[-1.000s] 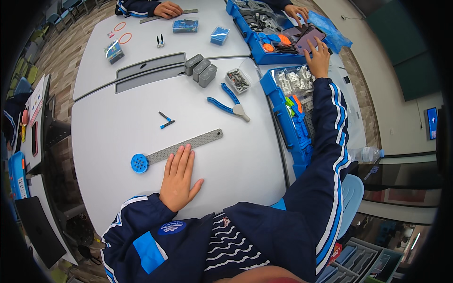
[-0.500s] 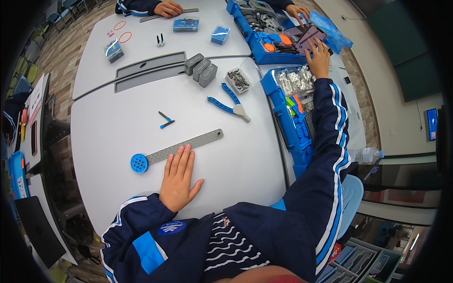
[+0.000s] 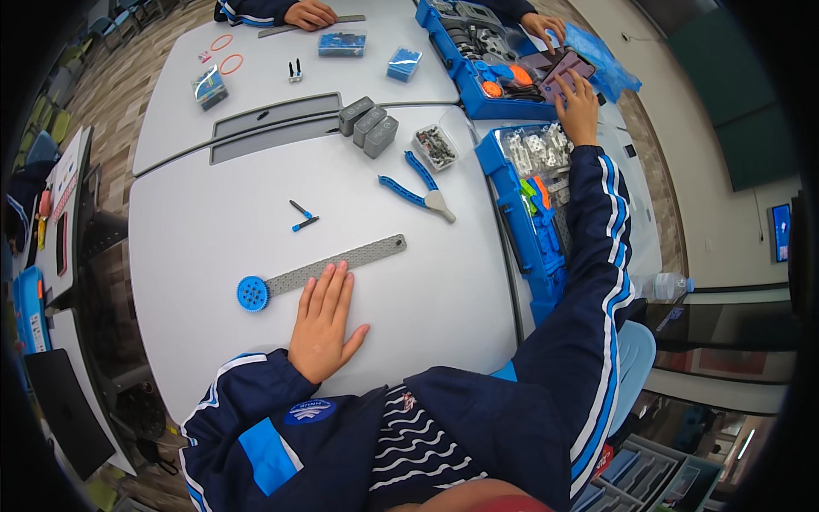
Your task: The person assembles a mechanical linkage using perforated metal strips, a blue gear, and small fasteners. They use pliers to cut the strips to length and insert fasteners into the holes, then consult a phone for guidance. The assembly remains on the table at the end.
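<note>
My left hand (image 3: 322, 328) lies flat on the white table, fingers stretched out. Its fingertips touch the lower edge of a long grey perforated beam (image 3: 337, 263). A blue gear wheel (image 3: 252, 293) sits at the beam's left end, and a small dark pin shows near its right end. My right hand (image 3: 580, 109) reaches to the far right, over the blue parts boxes. Its spread fingers touch a smartphone (image 3: 570, 70) that leans at the far box. Two small blue-and-black pins (image 3: 304, 224) lie beyond the beam. Blue-handled pliers (image 3: 418, 193) rest open to the right.
The near blue parts box (image 3: 512, 200) holds white, green, orange and blue pieces. Grey blocks (image 3: 375, 135) and a small tub of parts (image 3: 435, 147) stand mid-table. Another person's hands are at the far side, one near the far blue box (image 3: 503, 107). A water bottle (image 3: 661, 286) lies right.
The view has shifted very slightly. My right fingers have moved a little on the phone; my left hand stays flat beside the beam.
</note>
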The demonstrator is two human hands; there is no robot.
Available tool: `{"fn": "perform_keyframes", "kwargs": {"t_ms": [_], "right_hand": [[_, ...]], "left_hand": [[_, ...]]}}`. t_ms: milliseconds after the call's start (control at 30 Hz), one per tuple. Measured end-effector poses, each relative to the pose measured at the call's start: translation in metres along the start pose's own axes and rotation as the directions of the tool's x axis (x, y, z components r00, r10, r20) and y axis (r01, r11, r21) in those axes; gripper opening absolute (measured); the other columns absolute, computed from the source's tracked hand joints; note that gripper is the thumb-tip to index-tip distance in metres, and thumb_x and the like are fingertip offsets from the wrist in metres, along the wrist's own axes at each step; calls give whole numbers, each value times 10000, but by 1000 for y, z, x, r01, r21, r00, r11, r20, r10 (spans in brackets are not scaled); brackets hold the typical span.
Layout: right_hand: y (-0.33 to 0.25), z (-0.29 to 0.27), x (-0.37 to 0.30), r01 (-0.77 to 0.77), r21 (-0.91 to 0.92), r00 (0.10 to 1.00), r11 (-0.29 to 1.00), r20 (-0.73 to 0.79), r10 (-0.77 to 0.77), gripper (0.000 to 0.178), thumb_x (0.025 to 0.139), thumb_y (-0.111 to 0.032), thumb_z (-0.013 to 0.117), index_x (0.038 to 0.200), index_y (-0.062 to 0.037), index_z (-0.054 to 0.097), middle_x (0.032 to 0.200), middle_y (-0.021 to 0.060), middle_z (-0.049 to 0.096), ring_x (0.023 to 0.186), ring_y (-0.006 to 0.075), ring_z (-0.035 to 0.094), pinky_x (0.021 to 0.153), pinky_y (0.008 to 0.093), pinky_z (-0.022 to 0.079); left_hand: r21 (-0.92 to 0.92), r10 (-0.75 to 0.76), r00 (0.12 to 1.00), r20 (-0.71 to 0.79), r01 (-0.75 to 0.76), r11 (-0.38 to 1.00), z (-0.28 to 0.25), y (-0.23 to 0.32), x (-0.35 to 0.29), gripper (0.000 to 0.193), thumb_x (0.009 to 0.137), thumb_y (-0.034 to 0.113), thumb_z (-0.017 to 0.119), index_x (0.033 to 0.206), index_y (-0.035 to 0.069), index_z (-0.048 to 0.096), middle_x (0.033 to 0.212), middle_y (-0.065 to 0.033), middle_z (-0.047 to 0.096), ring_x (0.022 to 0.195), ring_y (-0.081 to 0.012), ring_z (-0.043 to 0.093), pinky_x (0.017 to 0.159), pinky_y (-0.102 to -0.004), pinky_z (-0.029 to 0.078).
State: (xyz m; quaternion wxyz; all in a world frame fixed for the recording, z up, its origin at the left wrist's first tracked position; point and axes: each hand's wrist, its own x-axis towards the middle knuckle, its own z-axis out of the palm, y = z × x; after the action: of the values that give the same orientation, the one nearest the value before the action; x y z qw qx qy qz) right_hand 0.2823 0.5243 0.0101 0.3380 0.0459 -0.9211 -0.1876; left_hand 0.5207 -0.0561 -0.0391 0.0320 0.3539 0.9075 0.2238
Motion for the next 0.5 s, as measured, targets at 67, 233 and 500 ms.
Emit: {"fn": "perform_keyframes", "kwargs": {"t_ms": [67, 233, 500], "right_hand": [[0, 1, 0, -27, -1, 999, 1000, 29, 27, 467, 868, -195, 665, 1333, -216, 619, 1406, 46, 506, 1299, 274, 450, 1004, 432, 416], [2, 5, -2, -47, 6, 999, 999, 4, 47, 494, 863, -187, 663, 1351, -244, 612, 1385, 53, 516, 1281, 282, 462, 1005, 446, 409], [3, 6, -3, -82, 10, 997, 997, -13, 82, 489, 866, -192, 663, 1350, -235, 613, 1376, 57, 526, 1263, 281, 476, 1003, 444, 407]], "left_hand": [[1, -2, 1000, 1, 2, 1000, 0, 0, 0, 789, 856, 273, 682, 1481, -69, 343, 1580, -237, 284, 1480, -382, 251, 1197, -513, 190], [0, -6, 1000, 2, 6, 1000, 1, 0, 0, 787, 857, 274, 680, 1481, -66, 344, 1580, -236, 283, 1481, -379, 250, 1199, -512, 188], [-2, -7, 1000, 11, 7, 1000, 0, 0, 0, 784, 861, 283, 674, 1481, -66, 344, 1581, -237, 283, 1484, -380, 244, 1198, -513, 186]]}}
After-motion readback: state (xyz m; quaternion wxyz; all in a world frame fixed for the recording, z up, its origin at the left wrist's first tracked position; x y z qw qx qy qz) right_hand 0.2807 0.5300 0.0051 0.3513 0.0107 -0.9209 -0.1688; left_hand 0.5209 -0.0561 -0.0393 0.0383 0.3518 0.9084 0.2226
